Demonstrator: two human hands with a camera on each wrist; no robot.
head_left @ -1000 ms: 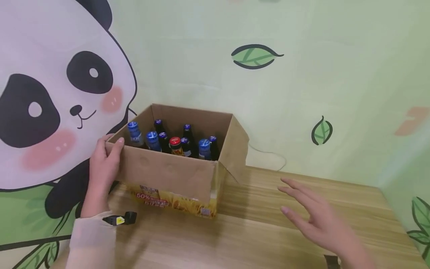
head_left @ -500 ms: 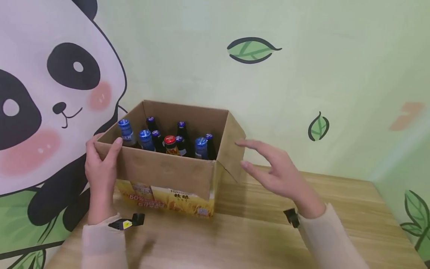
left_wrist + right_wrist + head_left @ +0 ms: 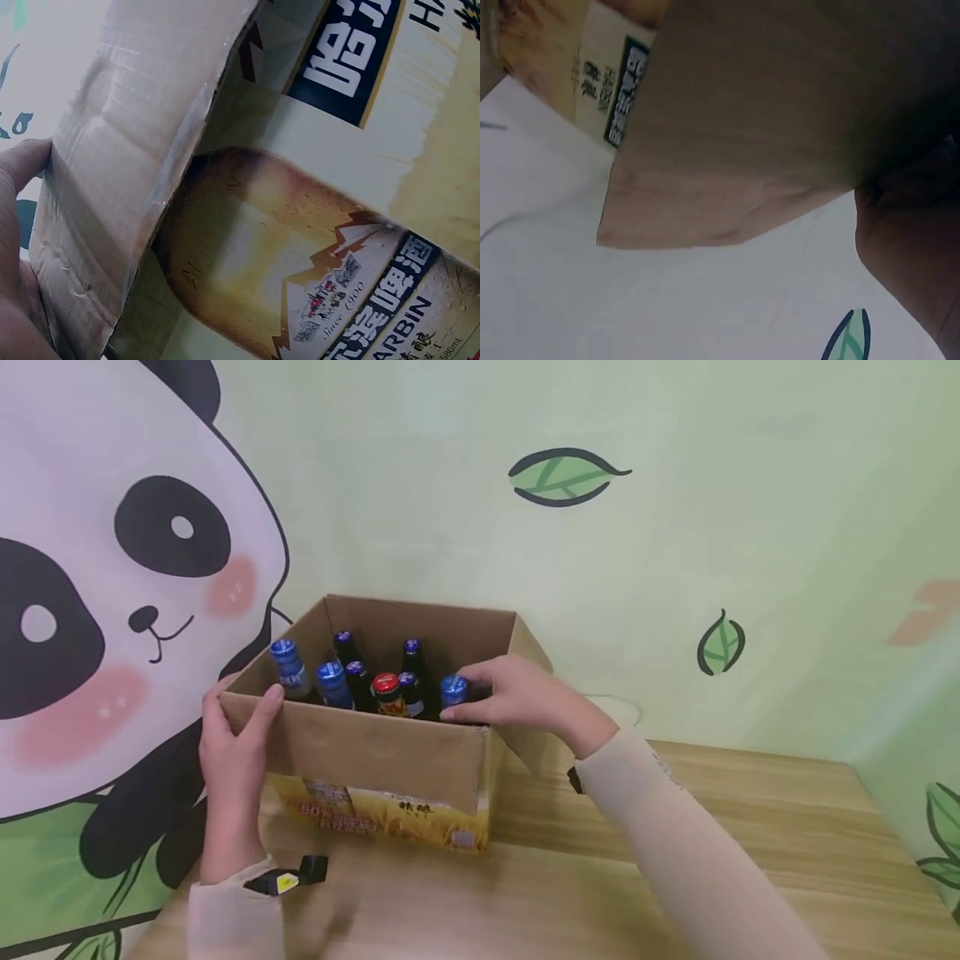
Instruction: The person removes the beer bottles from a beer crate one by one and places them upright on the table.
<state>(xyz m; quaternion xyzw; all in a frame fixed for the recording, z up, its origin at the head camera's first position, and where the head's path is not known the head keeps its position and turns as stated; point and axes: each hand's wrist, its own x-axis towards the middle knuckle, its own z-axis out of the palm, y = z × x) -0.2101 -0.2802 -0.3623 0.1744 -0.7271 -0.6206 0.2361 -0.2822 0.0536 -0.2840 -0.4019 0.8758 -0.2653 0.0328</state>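
An open cardboard beer box [image 3: 375,747] stands on the wooden table, its flaps folded outward. Several capped bottles are upright inside, most with blue or purple caps and one red-capped bottle [image 3: 387,685]. My left hand [image 3: 234,768] grips the box's front left corner, thumb over the rim; the left wrist view has part of that hand [image 3: 19,187] at the flap. Reaching over the right side, my right hand [image 3: 525,697] has thumb and fingers around the neck of a blue-capped bottle [image 3: 453,687]. In the right wrist view, the flap [image 3: 697,210] hides the fingertips.
The wooden table [image 3: 720,843] extends to the right of the box. Behind it is a pale green wall [image 3: 420,502] with a printed panda [image 3: 187,635] and leaves. A thin cord [image 3: 626,700] lies by the wall.
My right hand has moved left from over the table, past the right flap, and into the box onto the blue-capped bottle. The left hand keeps its grip on the corner.
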